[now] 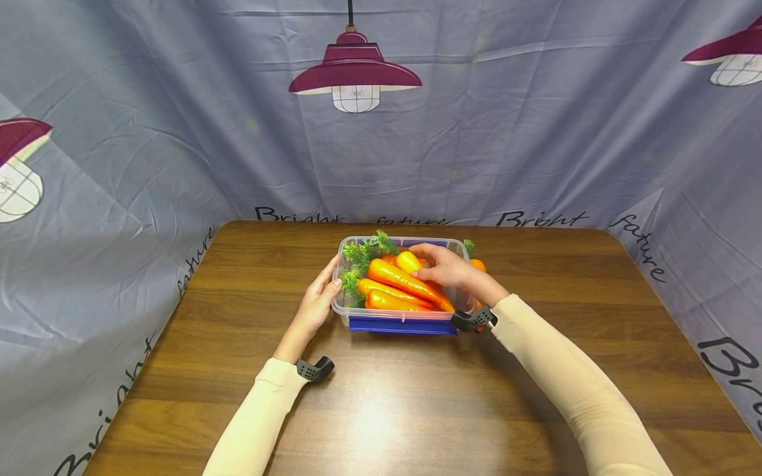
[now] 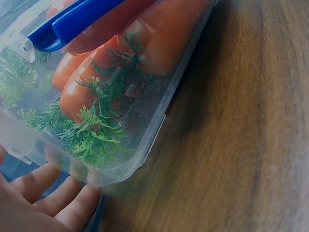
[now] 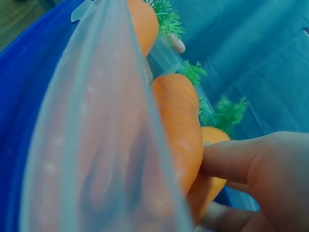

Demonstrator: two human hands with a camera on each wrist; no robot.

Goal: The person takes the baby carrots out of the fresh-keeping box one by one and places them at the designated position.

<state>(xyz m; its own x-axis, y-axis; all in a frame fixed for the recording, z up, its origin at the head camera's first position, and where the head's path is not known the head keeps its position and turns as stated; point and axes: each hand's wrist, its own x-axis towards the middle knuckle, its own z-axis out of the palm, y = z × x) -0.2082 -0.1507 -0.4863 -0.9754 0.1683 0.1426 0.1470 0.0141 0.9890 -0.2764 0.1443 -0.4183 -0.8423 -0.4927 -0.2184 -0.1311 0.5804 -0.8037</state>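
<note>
Yellow carrot (image 1: 407,262) lies in the container (image 1: 381,314), just right of frame centre; our right hand (image 1: 448,266) pinches it, our left hand (image 1: 314,304), fingers extended, rests against the container. We should pinch lightly, bracing the container.

head: bright, white glare on tabletop (image 1: 372,423) at lower centre, glossy highlights on carrots (image 1: 407,283) mid-frame | left wrist: dimmer, hazy, dark shadow on tabletop at upper centre | right wrist: blue-green cast, near container wall (image 3: 96,125) out of focus across left half
</note>
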